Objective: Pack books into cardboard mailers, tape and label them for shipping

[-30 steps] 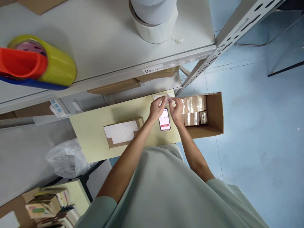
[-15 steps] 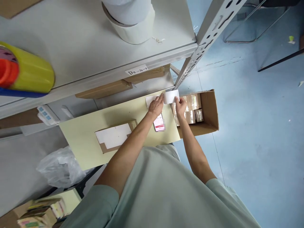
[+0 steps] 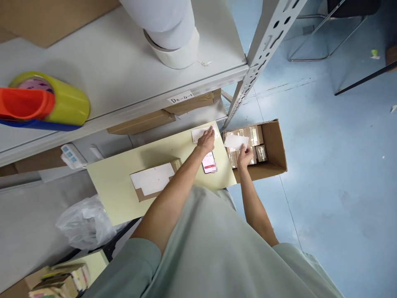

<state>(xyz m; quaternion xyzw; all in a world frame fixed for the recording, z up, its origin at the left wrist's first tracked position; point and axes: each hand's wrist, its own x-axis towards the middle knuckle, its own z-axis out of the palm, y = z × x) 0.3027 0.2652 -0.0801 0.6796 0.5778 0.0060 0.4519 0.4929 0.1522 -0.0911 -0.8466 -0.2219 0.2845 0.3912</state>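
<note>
A flat white slip (image 3: 197, 133) lies near the far right edge of the cream board (image 3: 108, 186). My left hand (image 3: 206, 141) rests on that slip, fingers stretched out along it and partly covering it. Off the board's right edge, my right hand (image 3: 245, 157) pinches a white paper sheet (image 3: 235, 141) by its near corner, over the open cardboard box. Just below my left hand lies a phone (image 3: 209, 163) with a lit screen. Further left is a brown carton (image 3: 141, 194) with a white sheet on top.
The open cardboard box (image 3: 274, 145) holds several small taped cartons. A metal shelf (image 3: 124, 78) with white rolls (image 3: 181, 54) and a yellow tape roll (image 3: 72, 101) stands ahead, its perforated post (image 3: 248, 80) at the right. A clear plastic bag (image 3: 87, 223) sits at lower left.
The white sheet in my right hand was curled against the slip by my left hand; now it is apart, flatter, and further right. My left hand has slid slightly over the slip.
</note>
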